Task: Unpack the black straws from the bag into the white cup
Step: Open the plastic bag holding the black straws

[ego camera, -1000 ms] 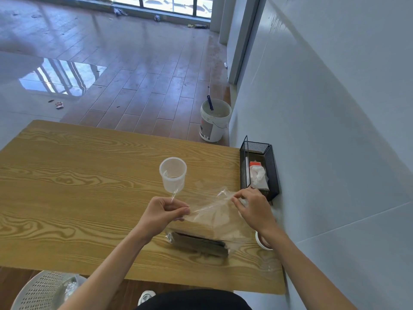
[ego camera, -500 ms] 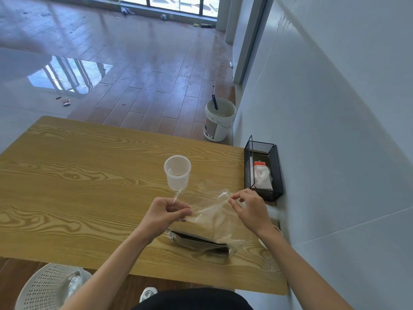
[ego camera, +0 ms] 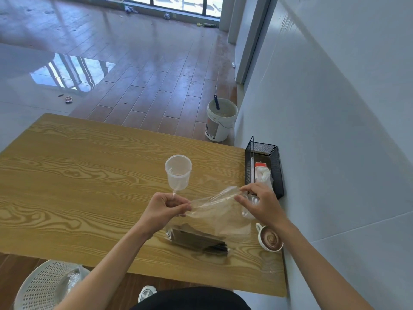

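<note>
Both ends of the clear bag's (ego camera: 214, 211) mouth are pinched in my fingers: left hand (ego camera: 165, 209) closed on one edge, right hand (ego camera: 259, 202) closed on the other. Black straws (ego camera: 199, 240) lie bunched at the bag's bottom on the table (ego camera: 78, 186). Just beyond my left hand stands the white cup (ego camera: 178, 172), upright.

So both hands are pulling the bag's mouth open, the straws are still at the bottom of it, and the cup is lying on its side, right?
Not quite. The head view shows the white cup standing upright, mouth up. The rest holds: left hand and right hand grip the bag, with the black straws at its bottom.
</note>
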